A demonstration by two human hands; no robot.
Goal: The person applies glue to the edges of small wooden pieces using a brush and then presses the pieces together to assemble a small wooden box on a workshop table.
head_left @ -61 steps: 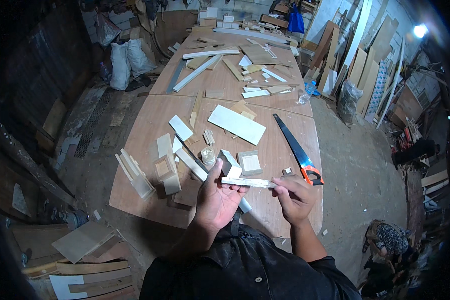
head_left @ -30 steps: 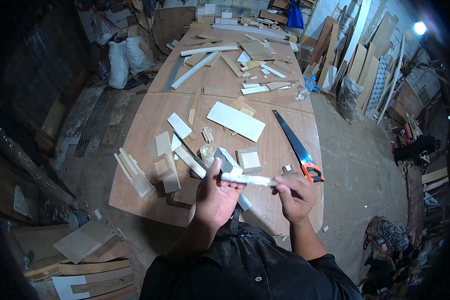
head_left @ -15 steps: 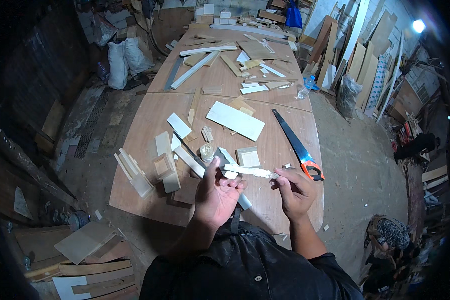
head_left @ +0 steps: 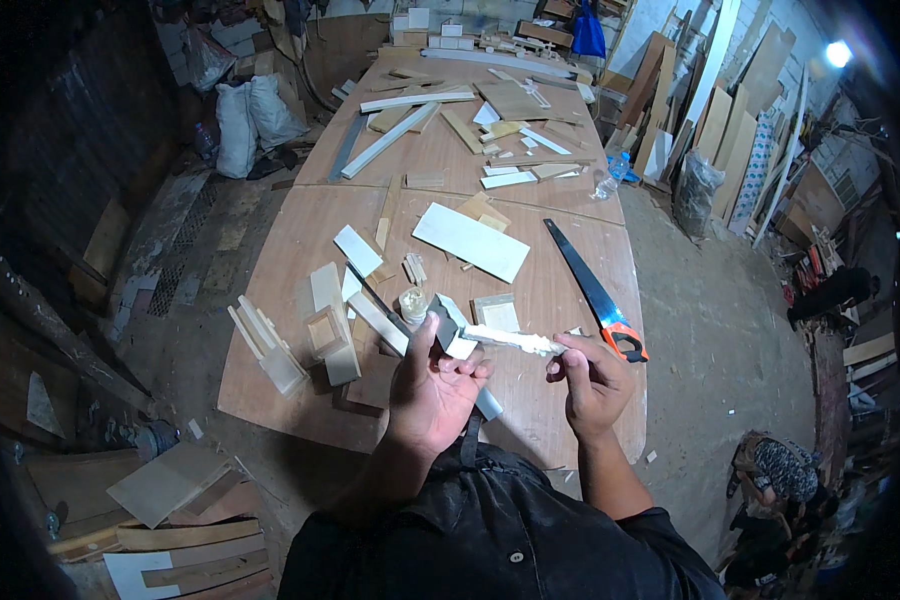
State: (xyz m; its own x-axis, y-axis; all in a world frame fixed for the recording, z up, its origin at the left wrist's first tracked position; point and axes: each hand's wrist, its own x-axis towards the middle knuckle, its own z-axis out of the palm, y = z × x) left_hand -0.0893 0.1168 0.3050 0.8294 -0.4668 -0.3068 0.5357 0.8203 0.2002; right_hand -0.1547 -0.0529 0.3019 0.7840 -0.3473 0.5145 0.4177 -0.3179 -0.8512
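My left hand (head_left: pixel 435 390) grips a small box-like wooden piece (head_left: pixel 453 327) with white and grey faces. Between the thumb and fingers of my right hand (head_left: pixel 592 378) is a thin stick (head_left: pixel 510 340) coated in white paste. Its far end meets the right edge of the piece; whether it touches cannot be made out. Just beyond my left hand stands a small jar (head_left: pixel 413 303) with pale contents. A dark, narrow tool (head_left: pixel 375 297) slants beside it, its lower end hidden near my left thumb. A small square frame (head_left: pixel 496 314) lies behind the stick.
A handsaw (head_left: pixel 590 282) with an orange and black handle lies at the right. A white board (head_left: pixel 471 242), stacked wooden parts (head_left: pixel 332 325) and long strips (head_left: pixel 392 140) cover parts of the table (head_left: pixel 300 235). A person (head_left: pixel 780 470) is at the lower right.
The coated stick and my right hand have shifted slightly right, drawing along the piece. The piece has turned in my left hand, showing more of its white face.
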